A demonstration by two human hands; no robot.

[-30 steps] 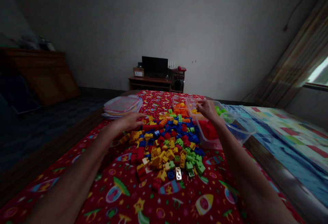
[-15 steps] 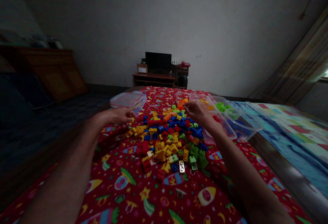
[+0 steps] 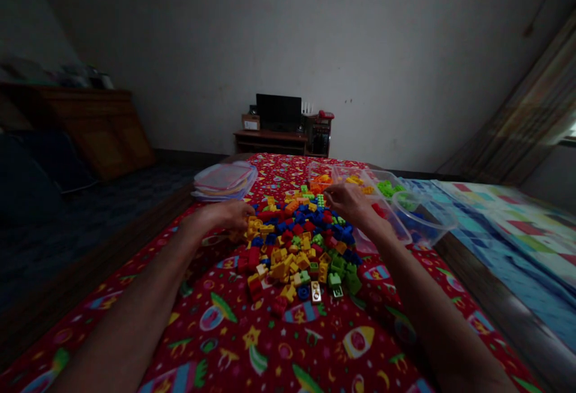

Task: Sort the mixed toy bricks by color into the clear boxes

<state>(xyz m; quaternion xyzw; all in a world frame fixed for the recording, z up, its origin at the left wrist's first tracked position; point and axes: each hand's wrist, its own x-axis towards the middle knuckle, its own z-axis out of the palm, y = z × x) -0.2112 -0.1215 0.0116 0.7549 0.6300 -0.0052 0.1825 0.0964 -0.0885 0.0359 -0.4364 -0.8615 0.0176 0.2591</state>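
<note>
A heap of toy building bricks (image 3: 288, 255) in yellow, red, blue, green and orange lies on a red patterned cloth (image 3: 252, 369). At the heap's left edge is my left hand (image 3: 231, 215), fingers curled down beside yellow bricks (image 3: 258, 227). What it pinches, if anything, is hidden. My right hand (image 3: 346, 198) hangs over the far right side of the heap, thumb and fingers drawn together. Close to its fingertips sits a light green brick (image 3: 320, 200). Whether a small brick is between those fingers is too dark to make out.
Right of the heap stand clear plastic boxes (image 3: 398, 225) with sorted bricks, among them orange bricks (image 3: 320, 183) and green bricks (image 3: 389, 189). A round clear tub (image 3: 434, 228) stands at the table's right edge. Stacked lids (image 3: 225, 180) lie at the back left.
My left hand has moved right and slightly nearer, from beside the lids to the heap's left edge. The right hand stays almost in place, slightly lower.
</note>
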